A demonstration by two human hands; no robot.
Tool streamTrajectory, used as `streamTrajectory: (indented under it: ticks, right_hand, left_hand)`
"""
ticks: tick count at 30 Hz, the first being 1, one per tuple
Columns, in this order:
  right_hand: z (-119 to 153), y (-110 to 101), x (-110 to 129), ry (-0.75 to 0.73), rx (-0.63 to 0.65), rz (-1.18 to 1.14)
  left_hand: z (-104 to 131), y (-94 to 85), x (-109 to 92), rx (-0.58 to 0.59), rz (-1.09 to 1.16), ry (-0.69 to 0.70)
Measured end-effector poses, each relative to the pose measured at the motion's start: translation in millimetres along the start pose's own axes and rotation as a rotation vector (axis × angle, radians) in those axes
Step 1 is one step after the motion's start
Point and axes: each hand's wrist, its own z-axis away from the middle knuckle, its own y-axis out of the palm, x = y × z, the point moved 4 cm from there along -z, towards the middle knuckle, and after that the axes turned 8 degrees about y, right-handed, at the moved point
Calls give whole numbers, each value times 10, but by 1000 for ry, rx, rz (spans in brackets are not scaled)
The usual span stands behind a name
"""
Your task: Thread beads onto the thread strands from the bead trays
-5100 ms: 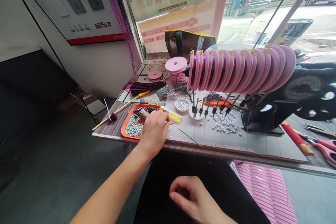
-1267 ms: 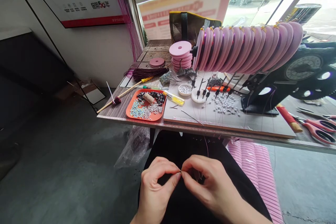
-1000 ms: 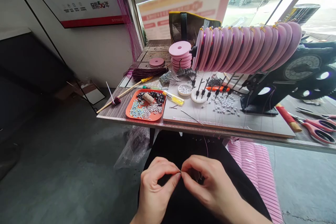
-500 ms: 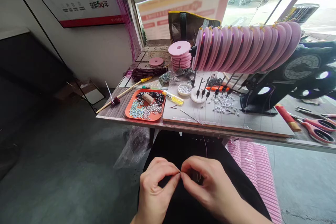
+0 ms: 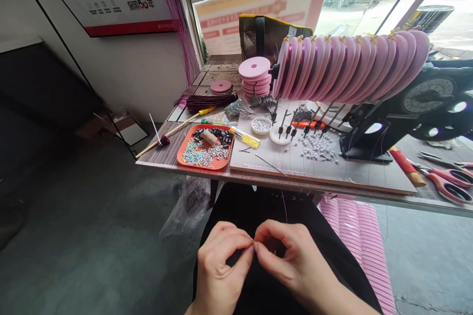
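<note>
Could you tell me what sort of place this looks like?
Probably a small beading or cord-craft workspace by a window: an orange tray of beads, a rack of pink thread spools, and scissors.

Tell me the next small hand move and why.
Probably ease the left hand slightly from the right hand: their fingertips meet above the dark lap, hiding anything pinched, and a thin thread runs down toward the right.
</note>
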Motion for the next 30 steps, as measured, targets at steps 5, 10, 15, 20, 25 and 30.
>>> streamTrajectory:
  ticks: [5,10,15,20,25,30]
  right_hand:
    - [-17,1,-4,10,-4,-16]
    - [-7,26,-13,-11,4,-9]
    - [13,27,-25,-38,-8,3]
    - [15,21,-36,-62,-26,3]
    - [18,34,-49,-74,-42,-8]
    - [14,25,-36,-78,-39,3]
  left_hand:
    - [-19,-5,-9,3,-11,-2]
    - [-17,-11,-19,-7,-24,2]
    - [-16,-11,-20,2,-34,-19]
    - [-13,-6,-5,3,-43,-68]
    - [5,5,7,15,-42,-96]
    - [-1,6,4,11,-38,-110]
